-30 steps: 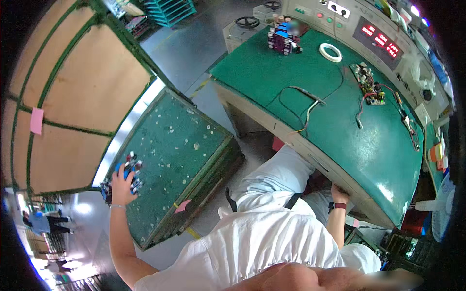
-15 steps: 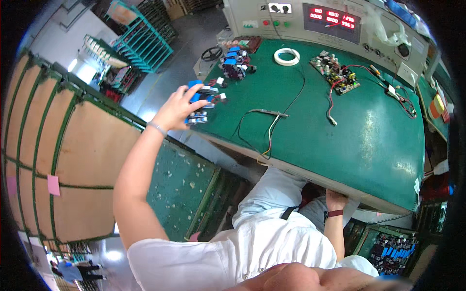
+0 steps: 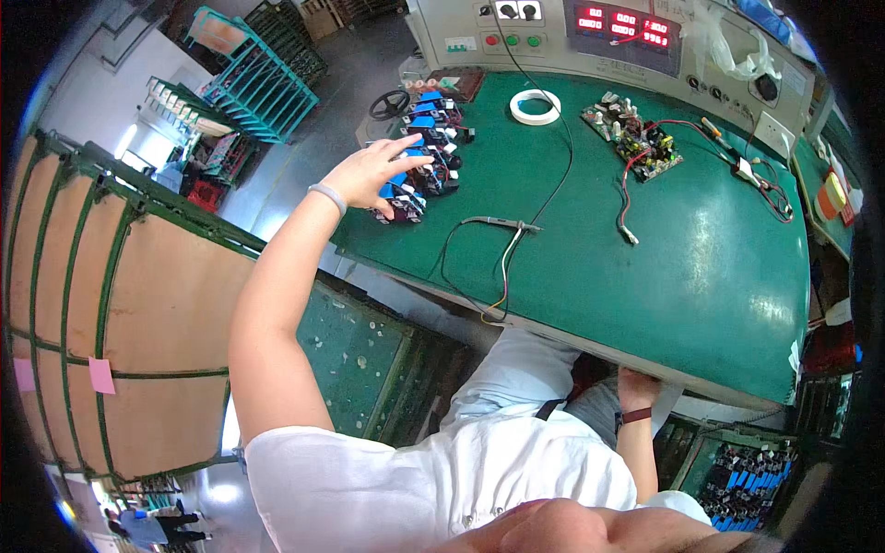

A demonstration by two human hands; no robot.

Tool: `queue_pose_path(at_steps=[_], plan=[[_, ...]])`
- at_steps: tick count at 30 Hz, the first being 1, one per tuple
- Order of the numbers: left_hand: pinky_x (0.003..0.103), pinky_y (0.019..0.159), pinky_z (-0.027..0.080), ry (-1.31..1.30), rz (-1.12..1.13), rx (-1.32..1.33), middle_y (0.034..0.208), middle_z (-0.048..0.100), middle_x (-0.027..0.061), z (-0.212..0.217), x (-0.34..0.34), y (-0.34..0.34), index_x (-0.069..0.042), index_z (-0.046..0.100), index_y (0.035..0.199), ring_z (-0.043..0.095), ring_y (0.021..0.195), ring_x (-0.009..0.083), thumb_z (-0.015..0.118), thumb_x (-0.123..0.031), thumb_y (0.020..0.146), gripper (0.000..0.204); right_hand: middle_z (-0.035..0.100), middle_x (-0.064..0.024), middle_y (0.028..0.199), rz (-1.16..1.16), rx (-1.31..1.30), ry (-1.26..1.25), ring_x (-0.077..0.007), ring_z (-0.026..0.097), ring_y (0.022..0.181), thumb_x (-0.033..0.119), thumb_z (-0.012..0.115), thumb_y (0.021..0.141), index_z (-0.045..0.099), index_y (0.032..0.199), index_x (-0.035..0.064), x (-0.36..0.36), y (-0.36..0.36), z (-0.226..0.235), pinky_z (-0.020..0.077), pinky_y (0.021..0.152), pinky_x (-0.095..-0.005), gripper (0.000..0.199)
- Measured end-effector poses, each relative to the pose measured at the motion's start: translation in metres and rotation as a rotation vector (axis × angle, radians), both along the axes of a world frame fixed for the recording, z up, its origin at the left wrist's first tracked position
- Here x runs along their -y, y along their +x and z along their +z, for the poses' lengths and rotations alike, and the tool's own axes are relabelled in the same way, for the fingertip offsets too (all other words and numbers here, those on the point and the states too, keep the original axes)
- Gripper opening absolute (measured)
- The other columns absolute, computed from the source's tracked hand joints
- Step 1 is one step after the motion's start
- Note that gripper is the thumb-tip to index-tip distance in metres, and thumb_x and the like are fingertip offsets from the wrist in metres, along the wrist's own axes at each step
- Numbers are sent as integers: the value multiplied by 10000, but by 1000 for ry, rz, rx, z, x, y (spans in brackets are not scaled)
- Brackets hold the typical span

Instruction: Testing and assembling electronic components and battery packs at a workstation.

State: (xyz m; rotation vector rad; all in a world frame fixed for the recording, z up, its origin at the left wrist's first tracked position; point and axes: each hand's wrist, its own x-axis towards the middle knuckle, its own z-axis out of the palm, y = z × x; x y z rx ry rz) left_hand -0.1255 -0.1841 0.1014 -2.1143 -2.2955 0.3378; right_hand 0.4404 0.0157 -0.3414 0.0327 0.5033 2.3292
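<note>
My left hand (image 3: 373, 172) is at the far left of the green bench, its thumb and spread fingers straddling a small circuit board (image 3: 404, 205) with blue parts. The board sits at the near end of a row of similar circuit boards (image 3: 429, 118), up against them. Its underside and my palm's contact with it are hidden. My right hand (image 3: 638, 387) is low, by my lap at the bench's front edge, with its fingers hidden.
A tape roll (image 3: 535, 107), a larger circuit board with wires (image 3: 634, 136) and a thin probe with its cable (image 3: 502, 222) lie on the bench (image 3: 682, 267). Behind stands a test panel (image 3: 553, 46) with red displays. More boards (image 3: 749, 479) fill a crate at lower right.
My left hand has moved right and slightly away, bringing the boards it holds against the row. My right hand stays by my lap. The view has shifted slightly.
</note>
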Motion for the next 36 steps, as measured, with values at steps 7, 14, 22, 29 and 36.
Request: queue_pose_path(at_steps=[7,14,22,29,36], plan=[[480,1188,393,614,281,8,1633,394,132,-41,111,3,-143,505,1503,434,1452,383,867,-356,786,830,513,-144,1551,83,70,39,-355,465,1419,410,384,1075,535,1467,58,-12,13,-6,359,1179,-537,548],[448,1021,483,852,967,65,1310,636,177,-158,376,59,-40,737,943,629,1165,336,651,-340,1014,320,474,-184,1580,195,513,8,-384,434,1438,402,350,1085,510,1489,22,-71,35,-28,344,1173,-569,577],[460,965,503,750,1667,-120,997,727,193,-260,669,184,-56,735,924,680,1058,365,573,-52,912,162,491,-183,1563,20,996,-273,-410,446,1421,365,400,1089,537,1475,38,-115,15,4,344,1132,-617,525],[500,989,535,941,2410,-158,1295,604,263,-329,800,263,-50,523,1338,633,1178,461,768,-131,778,616,617,-150,1405,30,953,-317,-341,548,1342,314,485,1045,620,1389,68,-178,19,-18,425,1042,-589,444],[528,1089,484,448,2331,-272,1520,460,192,-299,856,270,-107,416,1450,532,1343,439,682,-67,870,640,532,-135,1518,-62,960,-259,-352,470,1420,334,512,1046,548,1485,91,-151,17,18,395,1096,-610,503]])
